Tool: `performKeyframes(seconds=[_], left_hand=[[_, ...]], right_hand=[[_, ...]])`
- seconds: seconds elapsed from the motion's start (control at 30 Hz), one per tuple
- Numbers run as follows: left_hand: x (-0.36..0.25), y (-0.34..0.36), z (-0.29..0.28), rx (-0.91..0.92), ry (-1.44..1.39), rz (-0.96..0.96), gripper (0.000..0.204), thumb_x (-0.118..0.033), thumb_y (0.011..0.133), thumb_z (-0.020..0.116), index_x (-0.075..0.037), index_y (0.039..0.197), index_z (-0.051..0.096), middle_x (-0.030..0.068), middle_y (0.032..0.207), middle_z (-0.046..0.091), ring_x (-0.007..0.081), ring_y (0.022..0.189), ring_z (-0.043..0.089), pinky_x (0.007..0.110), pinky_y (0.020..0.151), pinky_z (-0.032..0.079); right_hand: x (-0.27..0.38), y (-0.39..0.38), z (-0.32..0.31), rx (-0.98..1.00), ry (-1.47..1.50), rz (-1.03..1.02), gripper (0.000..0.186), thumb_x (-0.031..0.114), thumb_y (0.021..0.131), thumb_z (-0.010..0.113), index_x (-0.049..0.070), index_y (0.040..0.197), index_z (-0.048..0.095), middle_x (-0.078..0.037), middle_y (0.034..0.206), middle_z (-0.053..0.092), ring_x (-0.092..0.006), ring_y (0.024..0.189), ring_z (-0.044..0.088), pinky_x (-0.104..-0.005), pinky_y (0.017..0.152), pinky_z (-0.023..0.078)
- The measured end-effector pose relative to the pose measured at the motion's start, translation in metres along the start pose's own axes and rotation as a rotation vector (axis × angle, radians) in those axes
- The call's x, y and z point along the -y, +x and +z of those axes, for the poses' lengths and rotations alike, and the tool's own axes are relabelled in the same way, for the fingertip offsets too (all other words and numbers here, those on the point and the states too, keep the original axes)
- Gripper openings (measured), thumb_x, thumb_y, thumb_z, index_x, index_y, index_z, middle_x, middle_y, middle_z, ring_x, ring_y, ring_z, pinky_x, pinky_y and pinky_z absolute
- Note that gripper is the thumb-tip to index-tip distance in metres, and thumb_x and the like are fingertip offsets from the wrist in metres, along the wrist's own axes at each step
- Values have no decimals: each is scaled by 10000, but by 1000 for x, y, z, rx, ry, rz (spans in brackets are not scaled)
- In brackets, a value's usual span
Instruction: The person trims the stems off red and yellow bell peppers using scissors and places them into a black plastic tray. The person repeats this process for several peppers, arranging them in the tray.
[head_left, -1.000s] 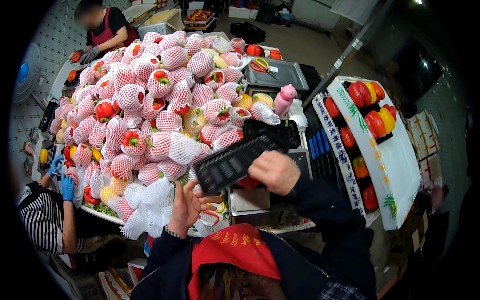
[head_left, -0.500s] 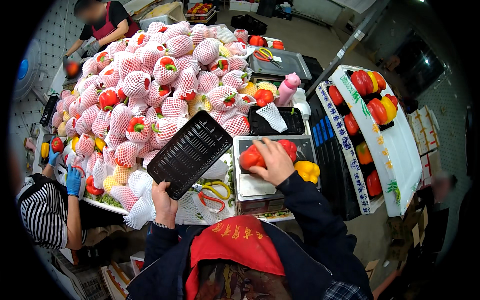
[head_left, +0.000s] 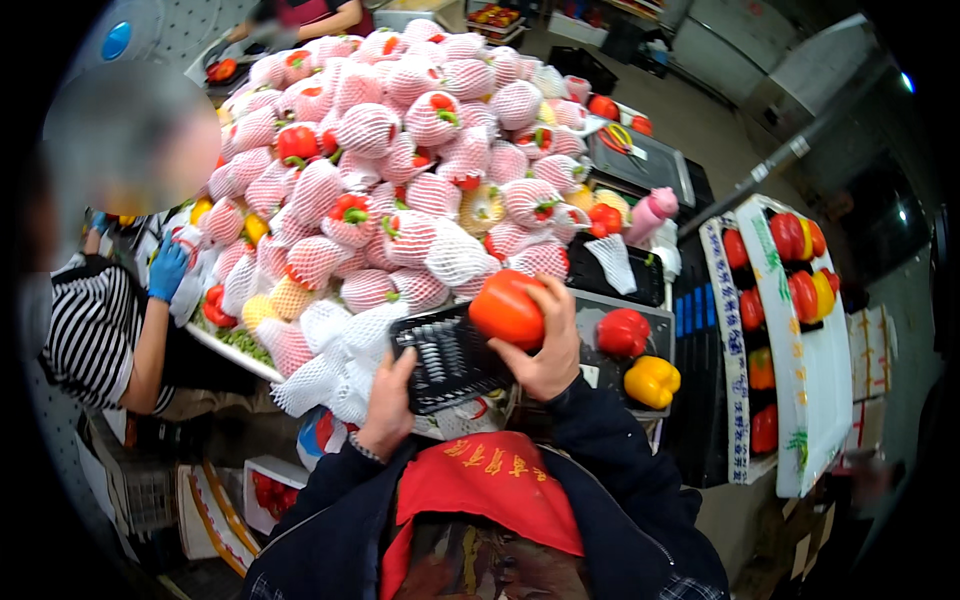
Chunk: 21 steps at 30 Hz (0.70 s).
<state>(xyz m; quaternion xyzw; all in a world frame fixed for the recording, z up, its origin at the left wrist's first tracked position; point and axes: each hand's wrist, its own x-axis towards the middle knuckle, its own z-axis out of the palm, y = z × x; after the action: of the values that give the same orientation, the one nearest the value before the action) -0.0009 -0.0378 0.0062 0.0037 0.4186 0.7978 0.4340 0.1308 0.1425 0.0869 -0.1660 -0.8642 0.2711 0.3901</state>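
Two bare hands, ours, work at the near side of a table (head_left: 240,359) heaped with netted peppers (head_left: 368,130). Our left hand (head_left: 388,402) holds a black tray (head_left: 437,362), and our right hand (head_left: 549,345) holds a big red pepper (head_left: 508,310) above the tray's right end; we cannot tell whether pepper and tray touch. The pepper looks smooth and round, so it could slip out if our grip loosens. The tray looks thin and we hold it only by its left end, so a weight landing on the far end could tip it. Our left thumb lies over the tray's edge, clamping it, with the other fingers mostly hidden. Our right arm reaches up from below, fingers curled around the pepper's right side, thumb under its lower edge. Just right, a second red pepper (head_left: 622,332) and a yellow pepper (head_left: 652,381) rest on a scale (head_left: 657,333).
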Motion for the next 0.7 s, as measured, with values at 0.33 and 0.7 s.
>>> performKeyframes(seconds=[0.33, 0.7], left_hand=[[-1, -8, -6, 88, 65, 130, 446, -392, 1038, 530, -39, 1305, 468, 57, 1201, 614, 125, 1066, 598, 308, 911, 511], [-5, -15, -4, 142, 183, 203, 857, -482, 817, 794, -56, 1424, 365, 90, 1372, 509, 208, 1286, 502, 361, 1080, 422]], right_hand=[[26, -18, 46, 325, 335, -73, 822, 159, 756, 813, 19, 1461, 414, -253, 1505, 386, -450, 1373, 399, -479, 1116, 366], [49, -25, 58, 380, 102, -292, 762, 85, 752, 755, 71, 1455, 463, -248, 1544, 335, -507, 1402, 323, -550, 1138, 328]])
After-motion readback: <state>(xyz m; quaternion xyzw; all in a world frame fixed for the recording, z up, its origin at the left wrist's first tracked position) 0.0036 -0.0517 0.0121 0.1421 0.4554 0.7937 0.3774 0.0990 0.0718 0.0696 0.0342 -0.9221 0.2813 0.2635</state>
